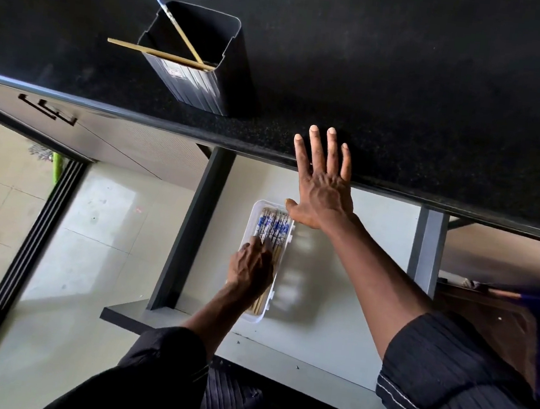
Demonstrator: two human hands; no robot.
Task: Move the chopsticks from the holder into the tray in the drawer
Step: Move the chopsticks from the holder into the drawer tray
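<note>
A black rectangular holder [193, 71] stands on the dark countertop with two chopsticks [164, 54] leaning out of it to the left. Below, in the open drawer, lies a white tray [285, 249] that holds several blue-and-white patterned chopsticks [273, 226]. My left hand [253, 266] rests on those chopsticks in the tray, its fingertips pressing them. My right hand [323, 183] hovers over the counter's front edge, fingers spread and empty, just above the tray's far end.
The drawer [350, 314] has a pale floor and grey side walls. The black countertop [410, 85] overhangs its back. A cabinet handle [49, 110] is at the left, and tiled floor [3, 201] lies beyond a dark door frame.
</note>
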